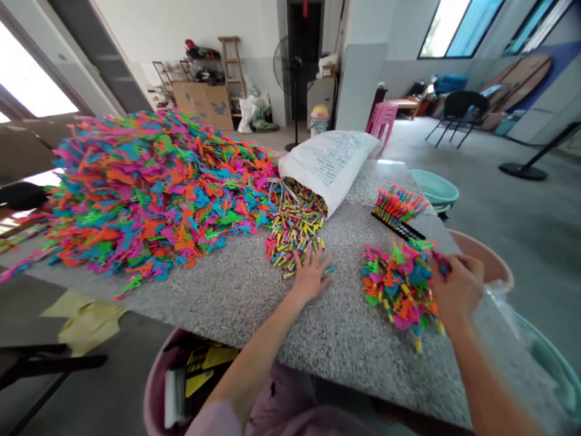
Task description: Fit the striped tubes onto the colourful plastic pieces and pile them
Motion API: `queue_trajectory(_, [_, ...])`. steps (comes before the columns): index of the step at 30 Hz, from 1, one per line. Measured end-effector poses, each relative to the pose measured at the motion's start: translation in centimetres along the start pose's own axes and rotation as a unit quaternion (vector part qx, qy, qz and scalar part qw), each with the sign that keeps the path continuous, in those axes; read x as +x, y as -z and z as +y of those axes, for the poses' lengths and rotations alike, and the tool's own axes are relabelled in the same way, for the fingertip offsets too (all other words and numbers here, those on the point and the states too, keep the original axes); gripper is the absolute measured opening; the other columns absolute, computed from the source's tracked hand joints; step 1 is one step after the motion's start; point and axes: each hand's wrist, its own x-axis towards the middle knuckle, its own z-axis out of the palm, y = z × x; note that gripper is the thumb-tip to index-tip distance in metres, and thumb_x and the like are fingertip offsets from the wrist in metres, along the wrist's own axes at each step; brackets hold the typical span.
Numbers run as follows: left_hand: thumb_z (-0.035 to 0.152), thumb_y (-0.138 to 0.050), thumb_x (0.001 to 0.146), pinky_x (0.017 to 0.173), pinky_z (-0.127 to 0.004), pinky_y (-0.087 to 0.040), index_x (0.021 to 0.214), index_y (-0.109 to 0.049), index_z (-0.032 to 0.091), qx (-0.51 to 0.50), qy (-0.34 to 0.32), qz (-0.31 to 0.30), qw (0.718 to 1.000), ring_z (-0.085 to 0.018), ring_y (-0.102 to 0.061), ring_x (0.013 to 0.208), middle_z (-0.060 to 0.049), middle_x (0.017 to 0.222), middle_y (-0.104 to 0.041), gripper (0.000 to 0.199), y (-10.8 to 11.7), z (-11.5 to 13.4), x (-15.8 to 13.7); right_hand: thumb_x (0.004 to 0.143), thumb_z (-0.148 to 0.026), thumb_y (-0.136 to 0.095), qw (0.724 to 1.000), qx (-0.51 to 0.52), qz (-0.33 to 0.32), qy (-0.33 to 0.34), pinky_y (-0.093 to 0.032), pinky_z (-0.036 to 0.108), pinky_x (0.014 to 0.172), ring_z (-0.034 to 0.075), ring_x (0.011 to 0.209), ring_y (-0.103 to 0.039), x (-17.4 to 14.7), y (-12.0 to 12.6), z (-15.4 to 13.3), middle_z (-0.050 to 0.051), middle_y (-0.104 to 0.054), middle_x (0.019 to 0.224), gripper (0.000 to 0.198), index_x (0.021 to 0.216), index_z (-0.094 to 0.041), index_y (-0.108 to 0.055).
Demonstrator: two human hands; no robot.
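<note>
My left hand (312,275) lies with its fingers spread at the near edge of a pile of short, striped, mostly yellow sticks (297,227), touching the nearest ones. These sticks spill from the mouth of a white woven sack (329,160) lying on its side. On the right, my right hand (459,287) is closed, with a dark pink plastic piece (442,264) showing at its fingertips. It is just beside a small heap of bright plastic pieces (397,278), some with striped sticks attached. Behind that heap, a black rack (399,227) holds rows of sticks with orange-pink tops.
A large mound of coloured plastic shapes (154,188) covers the left of the grey speckled table (218,278). Beneath the near edge stands a pink tub (157,381) holding black and yellow items. Basins, including a turquoise one (433,186), stand beyond the right edge.
</note>
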Motion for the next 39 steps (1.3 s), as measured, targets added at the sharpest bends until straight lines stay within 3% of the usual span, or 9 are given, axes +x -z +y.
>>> queue_trajectory(3, [0.037,-0.046,0.091,0.108,-0.069,0.012,0.123,-0.059,0.034,0.044,-0.016,0.010,0.999,-0.033,-0.014,0.144,-0.004,0.147,-0.043,0.035,-1.6,-1.0,1.3,0.087,-0.049,-0.051,0.999,0.029,-0.001,0.016,-0.045,0.039,0.076,0.028,0.087,-0.058,-3.1,-1.0,-2.2,0.012,-0.061,0.088,0.038,0.096,-0.016,-0.068])
queue_trajectory(8, [0.033,-0.052,0.087,0.106,-0.072,0.011,0.119,-0.063,0.033,0.063,0.049,0.033,0.996,-0.035,-0.015,0.144,-0.007,0.143,-0.048,0.033,-0.6,-3.8,2.3,0.091,-0.041,-0.047,0.939,0.216,-0.243,0.114,-0.051,0.037,0.074,0.025,0.084,-0.063,-11.1,-3.7,-8.1,0.008,-0.066,0.090,0.026,0.097,-0.022,-0.064])
queue_trajectory(11, [0.043,-0.063,0.079,0.107,-0.071,0.009,0.114,-0.066,0.038,0.012,0.025,0.007,1.000,-0.036,-0.022,0.142,-0.004,0.141,-0.050,0.035,1.2,-6.0,2.4,0.094,-0.035,-0.044,0.905,0.257,-0.307,0.141,-0.053,0.038,0.073,0.024,0.082,-0.065,-14.4,-5.7,-10.6,0.007,-0.067,0.088,0.023,0.096,-0.024,-0.064])
queue_trajectory(15, [0.058,-0.065,0.073,0.113,-0.062,-0.002,0.124,-0.061,0.032,0.015,0.102,0.076,0.992,-0.036,-0.029,0.138,-0.010,0.143,-0.045,0.058,7.0,-12.8,3.0,0.092,-0.038,-0.046,0.913,0.247,-0.289,0.145,-0.056,0.036,0.066,0.024,0.074,-0.067,-16.1,-7.8,-11.0,0.006,-0.068,0.084,0.022,0.094,-0.025,-0.064])
queue_trajectory(20, [0.067,-0.057,0.073,0.106,-0.067,-0.016,0.140,-0.042,0.020,0.123,0.396,0.241,0.878,-0.047,-0.006,0.141,-0.020,0.154,-0.019,0.084,18.8,-26.5,3.8,0.091,-0.043,-0.047,0.926,0.232,-0.250,0.160,-0.058,0.031,0.055,0.022,0.065,-0.070,-16.3,-9.7,-9.6,0.006,-0.071,0.079,0.026,0.091,-0.025,-0.067])
queue_trajectory(25, [0.066,-0.055,0.074,0.104,-0.064,-0.023,0.135,-0.043,0.010,0.085,0.527,0.189,0.825,-0.048,-0.024,0.134,-0.023,0.147,-0.033,0.083,23.8,-35.0,3.9,0.090,-0.046,-0.048,0.925,0.200,-0.252,0.205,-0.060,0.030,0.052,0.024,0.062,-0.071,-16.6,-10.7,-9.1,0.006,-0.073,0.077,0.028,0.087,-0.029,-0.071])
queue_trajectory(31, [0.067,-0.054,0.075,0.105,-0.060,-0.025,0.130,-0.050,0.015,0.127,0.463,0.177,0.859,-0.044,-0.036,0.128,-0.019,0.139,-0.045,0.076,18.6,-34.2,1.7,0.089,-0.044,-0.050,0.925,0.171,-0.235,0.245,-0.060,0.029,0.056,0.022,0.068,-0.072,-17.1,-10.5,-9.0,0.004,-0.072,0.082,0.024,0.094,-0.029,-0.068])
queue_trajectory(35, [0.065,-0.053,0.076,0.107,-0.055,-0.024,0.111,-0.064,0.024,0.107,0.422,0.142,0.889,-0.036,-0.047,0.121,-0.011,0.127,-0.057,0.055,15.2,-30.5,-0.2,0.092,-0.045,-0.045,0.921,0.143,-0.220,0.289,-0.057,0.030,0.057,0.020,0.066,-0.070,-17.2,-10.1,-9.2,0.004,-0.070,0.082,0.028,0.096,-0.026,-0.065])
queue_trajectory(39, [0.067,-0.058,0.071,0.106,-0.053,-0.025,0.116,-0.062,0.022,0.065,0.342,0.155,0.925,-0.035,-0.051,0.114,-0.013,0.122,-0.059,0.064,13.3,-25.2,-1.0,0.096,-0.048,-0.037,0.917,0.112,-0.209,0.321,-0.051,0.027,0.054,0.017,0.059,-0.066,-16.9,-9.3,-9.7,0.005,-0.068,0.078,0.039,0.093,-0.020,-0.063])
